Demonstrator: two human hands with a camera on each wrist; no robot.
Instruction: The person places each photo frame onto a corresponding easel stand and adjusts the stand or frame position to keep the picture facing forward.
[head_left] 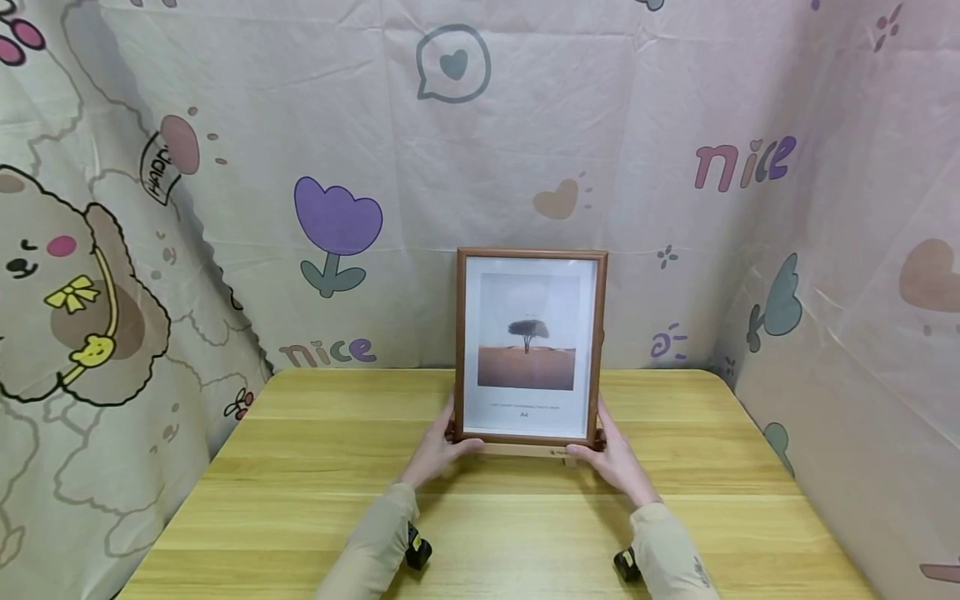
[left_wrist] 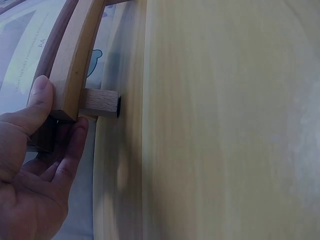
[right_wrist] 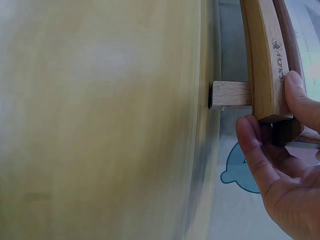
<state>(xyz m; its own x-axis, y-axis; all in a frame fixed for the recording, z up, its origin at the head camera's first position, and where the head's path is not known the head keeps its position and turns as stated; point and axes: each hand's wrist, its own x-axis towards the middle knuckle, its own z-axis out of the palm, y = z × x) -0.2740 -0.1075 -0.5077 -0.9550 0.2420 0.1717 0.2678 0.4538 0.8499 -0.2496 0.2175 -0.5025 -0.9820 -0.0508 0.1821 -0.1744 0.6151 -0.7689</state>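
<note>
A brown-framed picture (head_left: 527, 333) of a tree stands upright, leaning slightly back, near the far side of the table. Below its bottom edge runs a pale wooden ledge (head_left: 525, 451), part of a wooden stand. My left hand (head_left: 442, 450) holds the frame's lower left corner, its thumb on the front and its fingers behind and below. At the lower right corner my right hand (head_left: 617, 458) grips in the same way. In the left wrist view a square wooden leg (left_wrist: 100, 102) juts from the ledge. Dark lettering marks the ledge (right_wrist: 262, 55) in the right wrist view.
The wood-grain table (head_left: 525, 533) has rounded far corners. Behind it and at both sides hangs a printed cloth (head_left: 450, 167) with flowers, hearts and a cartoon bear. Small black devices (head_left: 417, 550) sit by the beige sleeves.
</note>
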